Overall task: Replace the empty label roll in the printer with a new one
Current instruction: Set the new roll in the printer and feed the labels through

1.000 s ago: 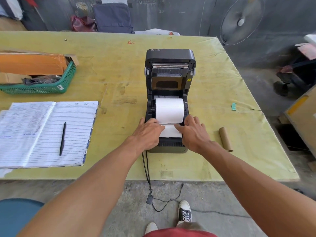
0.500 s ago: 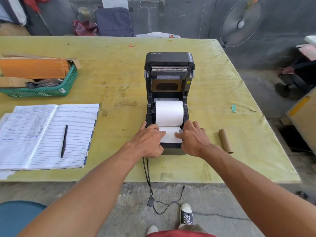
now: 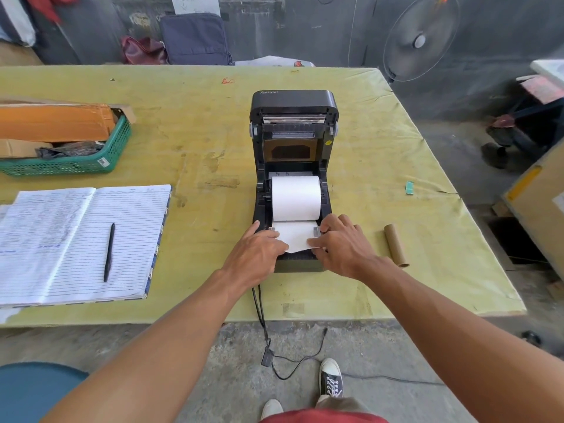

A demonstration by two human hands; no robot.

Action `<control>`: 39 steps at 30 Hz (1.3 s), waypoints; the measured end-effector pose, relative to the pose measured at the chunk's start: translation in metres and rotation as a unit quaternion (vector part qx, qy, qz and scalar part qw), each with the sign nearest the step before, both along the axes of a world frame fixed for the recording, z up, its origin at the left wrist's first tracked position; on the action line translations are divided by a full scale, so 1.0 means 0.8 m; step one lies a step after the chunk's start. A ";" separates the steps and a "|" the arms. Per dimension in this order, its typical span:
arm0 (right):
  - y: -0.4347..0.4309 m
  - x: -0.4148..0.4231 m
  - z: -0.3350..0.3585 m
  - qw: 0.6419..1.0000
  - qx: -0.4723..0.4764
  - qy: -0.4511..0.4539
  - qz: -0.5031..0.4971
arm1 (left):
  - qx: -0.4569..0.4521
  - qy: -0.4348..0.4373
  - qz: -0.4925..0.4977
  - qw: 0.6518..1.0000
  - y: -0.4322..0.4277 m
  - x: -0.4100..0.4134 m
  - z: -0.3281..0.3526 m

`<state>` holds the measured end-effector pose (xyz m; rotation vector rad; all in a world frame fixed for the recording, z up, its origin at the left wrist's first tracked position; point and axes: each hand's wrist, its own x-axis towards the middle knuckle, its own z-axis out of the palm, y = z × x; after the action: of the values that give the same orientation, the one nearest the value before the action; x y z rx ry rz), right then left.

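A green basket (image 3: 91, 160) with cartons stands at the far left of the surface (image 3: 189, 123). Nearer, an open notebook (image 3: 82, 239) carries a pen (image 3: 109, 251); its handwriting is too small to read.

The printer (image 3: 293, 178) stands at centre with its lid (image 3: 293, 117) raised. The lid reads "Xprinter" at its top left corner. A dark label inside the lid bears fine print that cannot be read.

The new roll (image 3: 295, 197) sits in the printer bay, between the side holders. Its free end, the paper (image 3: 294, 238), runs forward over the front edge and passes between two small grey guides (image 3: 316, 230).

The left hand (image 3: 254, 254) lies on the left side of the paper; its fingers are curled together and press down on the sheet. The right hand (image 3: 341, 247) lies on the right side; its fingers are slightly spread, the tips pressed flat on the paper beside the right guide. Whether either hand pinches the paper edge cannot be told.

Step in hand, as judged: seating the paper under the guides and squaring it to the exit slot. The roll is loaded; the lid is not yet shut. The next move calls for the paper to lie flat and centred, then for both hands to clear the bay before the lid comes down.

The empty core (image 3: 395, 245) lies on the surface to the right of the printer, apart from it. A small green scrap (image 3: 409, 188) lies farther right.
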<state>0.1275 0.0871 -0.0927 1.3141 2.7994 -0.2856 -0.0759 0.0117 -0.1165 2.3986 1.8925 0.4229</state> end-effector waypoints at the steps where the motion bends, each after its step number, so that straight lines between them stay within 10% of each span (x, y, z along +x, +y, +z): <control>1: -0.001 0.003 -0.002 1.000 0.004 0.004 0.009 | 0.012 -0.006 -0.008 1.000 -0.004 -0.002 -0.002; 20: -0.038 0.029 -0.017 0.982 0.050 0.151 0.105 | 0.046 0.023 -0.133 0.990 -0.030 -0.011 -0.022; 39: -0.054 0.036 -0.017 0.989 0.018 0.068 0.131 | 0.006 0.047 -0.194 0.980 -0.047 -0.001 -0.018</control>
<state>0.1565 0.0436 -0.1063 0.9488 3.0588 -0.3253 -0.0764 -0.0260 -0.1311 2.7500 1.3985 0.2986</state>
